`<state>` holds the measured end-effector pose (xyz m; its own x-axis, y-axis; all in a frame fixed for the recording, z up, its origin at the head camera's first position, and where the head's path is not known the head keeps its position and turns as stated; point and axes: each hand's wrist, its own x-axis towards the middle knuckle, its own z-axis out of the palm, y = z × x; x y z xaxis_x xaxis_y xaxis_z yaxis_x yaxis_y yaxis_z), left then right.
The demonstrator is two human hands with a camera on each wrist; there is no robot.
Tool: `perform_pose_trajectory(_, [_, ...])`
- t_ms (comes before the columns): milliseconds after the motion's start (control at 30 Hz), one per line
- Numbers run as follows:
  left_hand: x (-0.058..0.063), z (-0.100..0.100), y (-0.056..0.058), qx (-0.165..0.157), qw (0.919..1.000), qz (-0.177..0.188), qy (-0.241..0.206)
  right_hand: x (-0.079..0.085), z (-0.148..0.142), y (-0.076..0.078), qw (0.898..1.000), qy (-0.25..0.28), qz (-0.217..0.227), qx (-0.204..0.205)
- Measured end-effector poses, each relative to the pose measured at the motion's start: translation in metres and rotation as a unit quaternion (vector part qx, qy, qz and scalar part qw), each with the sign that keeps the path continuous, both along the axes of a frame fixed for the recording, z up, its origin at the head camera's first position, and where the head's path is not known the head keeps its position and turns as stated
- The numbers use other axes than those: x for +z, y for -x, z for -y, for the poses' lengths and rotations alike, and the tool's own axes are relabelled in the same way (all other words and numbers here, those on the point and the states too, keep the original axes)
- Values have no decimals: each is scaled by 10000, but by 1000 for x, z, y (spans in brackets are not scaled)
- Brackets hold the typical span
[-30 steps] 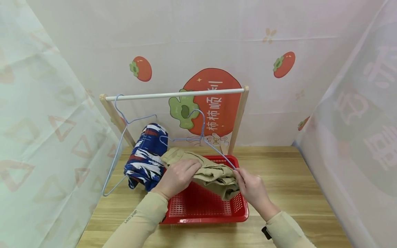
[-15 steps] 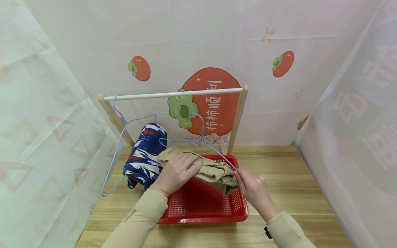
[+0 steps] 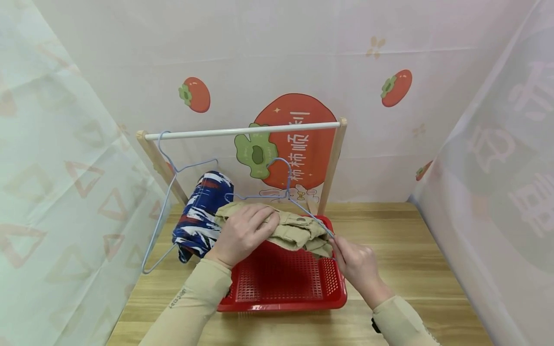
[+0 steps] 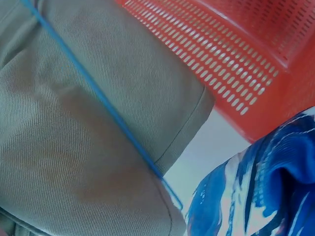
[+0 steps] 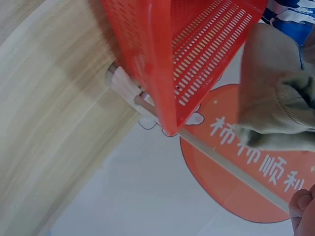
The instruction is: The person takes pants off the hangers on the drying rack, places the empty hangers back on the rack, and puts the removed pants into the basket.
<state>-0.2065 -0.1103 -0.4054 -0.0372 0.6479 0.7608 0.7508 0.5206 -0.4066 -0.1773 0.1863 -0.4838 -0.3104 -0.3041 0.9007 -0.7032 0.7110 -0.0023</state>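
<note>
Folded khaki trousers (image 3: 298, 233) are held over the red basket, gripped from above by my left hand (image 3: 245, 233). A blue wire hanger (image 3: 259, 196) is at the trousers, its hook upward and free of the rail. My right hand (image 3: 357, 264) pinches the hanger's right corner beside the cloth. In the left wrist view the hanger's wire (image 4: 106, 101) runs across the khaki fabric (image 4: 64, 142), which lies on both sides of it. The right wrist view catches only some fingers (image 5: 304, 209) at the edge, below the folded trousers (image 5: 268, 83).
A small rack with a white rail (image 3: 242, 130) and wooden posts (image 3: 332, 168) stands behind. On its left end hangs another blue hanger (image 3: 161, 216) bearing a blue, white and red patterned garment (image 3: 203, 211). The red basket (image 3: 281, 306) sits on the wooden table (image 3: 402, 250).
The hanger's hook has shifted a little to the right. The trousers' hanging right end has been drawn up, and my left hand has moved slightly left and up.
</note>
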Motion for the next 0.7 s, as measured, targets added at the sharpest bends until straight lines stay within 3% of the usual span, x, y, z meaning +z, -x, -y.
perform_pose_trajectory(333, [19,0,-1,-186,9988,-227,-394,-13,-8,3,9997,-88,143,-175])
perform_pose_trajectory(500, [27,3,-2,-169,9978,-186,-605,-25,-19,5,9983,-224,116,-526])
perform_pose_trajectory(700, [24,8,0,-100,9984,41,-554,-19,-29,7,9968,-142,-142,-773])
